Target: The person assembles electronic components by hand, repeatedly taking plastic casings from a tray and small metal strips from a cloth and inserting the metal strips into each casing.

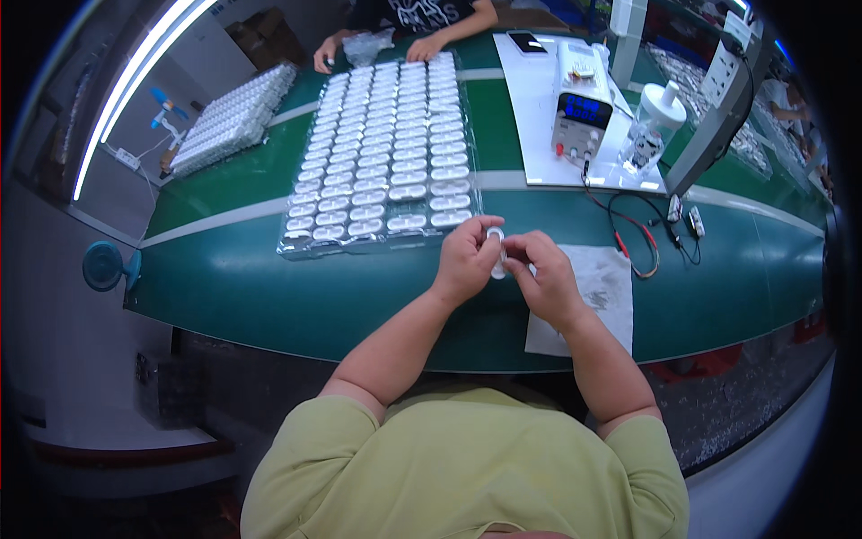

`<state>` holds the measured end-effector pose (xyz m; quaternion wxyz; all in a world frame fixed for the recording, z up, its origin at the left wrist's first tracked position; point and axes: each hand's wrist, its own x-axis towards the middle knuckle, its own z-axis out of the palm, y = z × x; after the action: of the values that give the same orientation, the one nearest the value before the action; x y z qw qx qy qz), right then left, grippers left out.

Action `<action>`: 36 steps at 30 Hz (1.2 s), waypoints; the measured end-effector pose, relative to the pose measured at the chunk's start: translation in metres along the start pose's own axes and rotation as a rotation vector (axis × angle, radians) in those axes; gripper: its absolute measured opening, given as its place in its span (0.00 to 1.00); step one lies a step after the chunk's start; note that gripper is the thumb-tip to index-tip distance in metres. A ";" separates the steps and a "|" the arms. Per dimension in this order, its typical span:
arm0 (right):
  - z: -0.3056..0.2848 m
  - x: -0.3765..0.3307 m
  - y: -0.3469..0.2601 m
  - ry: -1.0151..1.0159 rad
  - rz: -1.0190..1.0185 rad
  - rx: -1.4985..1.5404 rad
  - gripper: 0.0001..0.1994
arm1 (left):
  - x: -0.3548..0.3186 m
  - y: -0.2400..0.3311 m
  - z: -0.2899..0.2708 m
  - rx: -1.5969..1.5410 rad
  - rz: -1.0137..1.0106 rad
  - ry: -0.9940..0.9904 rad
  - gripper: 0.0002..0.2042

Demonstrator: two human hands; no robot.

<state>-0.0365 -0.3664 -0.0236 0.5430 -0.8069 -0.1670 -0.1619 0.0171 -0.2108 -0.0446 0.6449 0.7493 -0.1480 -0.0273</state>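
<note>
Between my two hands, just above the near edge of the green table point(269, 305), is a small white oval plastic piece point(497, 266). My left hand point(464, 260) has its fingers closed on the piece's left side. The fingers of my right hand point(546, 277) pinch it from the right; they hide part of it. Ahead and to the left lies a clear plastic tray point(285, 249) filled with rows of similar white oval pieces point(366, 213). One pocket near its front right corner looks dark, without a white piece.
A white cloth or paper sheet point(600, 296) lies beneath my right forearm. Right of it are red and black test leads point(633, 256). Beyond stand a bench power supply point(580, 112), a pump bottle point(648, 135) and a phone point(527, 42). Across the table, a co-worker's hands point(426, 48) touch the tray's far end.
</note>
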 end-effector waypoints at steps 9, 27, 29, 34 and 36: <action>-0.003 0.005 0.001 0.039 -0.013 0.070 0.12 | 0.003 0.014 -0.004 -0.125 -0.033 0.015 0.09; -0.003 0.003 -0.004 0.065 -0.066 0.000 0.09 | -0.006 0.027 -0.004 -0.116 -0.046 0.011 0.10; -0.002 0.002 -0.005 0.071 -0.062 -0.005 0.09 | -0.006 0.022 -0.003 -0.136 -0.037 0.017 0.10; 0.000 0.002 -0.005 0.076 -0.053 0.011 0.09 | -0.008 0.024 -0.004 -0.096 -0.011 0.020 0.10; 0.001 0.002 -0.007 0.072 -0.059 0.006 0.09 | -0.009 0.025 -0.006 -0.081 0.021 0.021 0.10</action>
<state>-0.0380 -0.3630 -0.0176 0.5459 -0.7937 -0.1717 -0.2063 0.0057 -0.2062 -0.0209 0.6766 0.7211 -0.1477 -0.0189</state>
